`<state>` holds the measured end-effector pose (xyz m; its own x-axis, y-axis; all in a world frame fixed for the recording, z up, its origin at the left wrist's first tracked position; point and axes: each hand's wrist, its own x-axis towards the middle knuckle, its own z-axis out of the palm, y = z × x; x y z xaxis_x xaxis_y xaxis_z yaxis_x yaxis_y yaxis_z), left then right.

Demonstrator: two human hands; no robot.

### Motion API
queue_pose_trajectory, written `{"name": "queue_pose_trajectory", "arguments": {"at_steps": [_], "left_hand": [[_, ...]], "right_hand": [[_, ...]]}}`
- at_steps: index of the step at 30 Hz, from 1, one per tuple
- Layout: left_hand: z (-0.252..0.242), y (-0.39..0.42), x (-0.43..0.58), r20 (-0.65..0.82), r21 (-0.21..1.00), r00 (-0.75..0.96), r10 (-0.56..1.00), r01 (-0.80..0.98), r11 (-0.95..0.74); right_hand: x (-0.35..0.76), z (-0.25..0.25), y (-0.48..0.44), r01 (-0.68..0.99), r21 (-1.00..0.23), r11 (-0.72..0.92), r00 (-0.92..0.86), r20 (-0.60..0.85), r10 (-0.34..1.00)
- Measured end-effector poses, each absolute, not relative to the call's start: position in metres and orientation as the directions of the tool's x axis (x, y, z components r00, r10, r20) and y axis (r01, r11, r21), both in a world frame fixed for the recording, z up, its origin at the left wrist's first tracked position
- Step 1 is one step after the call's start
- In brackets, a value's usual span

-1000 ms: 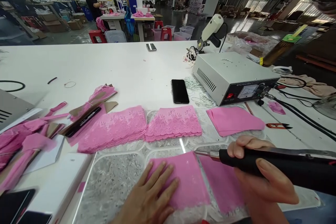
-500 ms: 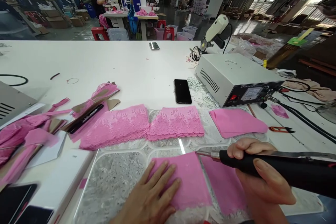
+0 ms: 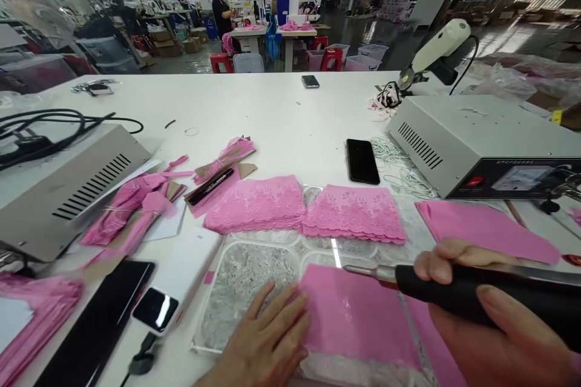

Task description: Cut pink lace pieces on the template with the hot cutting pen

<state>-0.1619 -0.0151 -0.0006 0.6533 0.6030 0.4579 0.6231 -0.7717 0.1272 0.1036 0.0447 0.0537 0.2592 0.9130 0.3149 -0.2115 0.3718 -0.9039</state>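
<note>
My left hand (image 3: 272, 335) lies flat with fingers spread, fingertips at the left edge of a pink fabric piece (image 3: 358, 314). In my right hand (image 3: 481, 302) is a black hand-held tool (image 3: 454, 290) with a thin metal tip, pointing left over the fabric's upper edge. Whether the tip touches the cloth I cannot tell. Another pink piece (image 3: 438, 338) sits just to the right, partly behind my right hand. Both rest on a clear, compartmented plastic sheet (image 3: 247, 263). Beyond it are two stacks of pink lace, left (image 3: 258, 202) and right (image 3: 354, 211).
Folded pink fabric (image 3: 485, 230) and a grey power box (image 3: 490, 133) stand at right, another grey box (image 3: 72, 187) at left. A phone (image 3: 362, 161), a white box (image 3: 195, 266), a black slab (image 3: 100, 320) and tied pink bundles (image 3: 136, 193) surround the work.
The view has turned left, so things appear farther right. Relative to the fabric, my left hand has slid to its left edge, and the tool tip has moved left from the upper right corner.
</note>
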Motion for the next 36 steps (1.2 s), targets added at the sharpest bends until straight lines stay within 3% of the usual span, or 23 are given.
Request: {"name": "queue_pose_trajectory", "arguments": {"at_steps": [5, 26, 36], "left_hand": [[-0.016, -0.026, -0.172, 0.544, 0.131, 0.593, 0.594, 0.639, -0.758], [-0.006, -0.028, -0.173, 0.543, 0.166, 0.582, 0.605, 0.632, -0.757], [-0.004, -0.040, -0.180, 0.517, 0.159, 0.588, 0.622, 0.648, -0.745]], "right_hand": [[0.067, 0.050, 0.049, -0.319, -0.867, 0.382, 0.134, 0.358, 0.924], [0.058, 0.045, 0.051, -0.263, -0.883, 0.389, 0.062, 0.387, 0.920], [0.055, 0.050, 0.041, -0.298, -0.898, 0.322, 0.021, 0.331, 0.943]]}}
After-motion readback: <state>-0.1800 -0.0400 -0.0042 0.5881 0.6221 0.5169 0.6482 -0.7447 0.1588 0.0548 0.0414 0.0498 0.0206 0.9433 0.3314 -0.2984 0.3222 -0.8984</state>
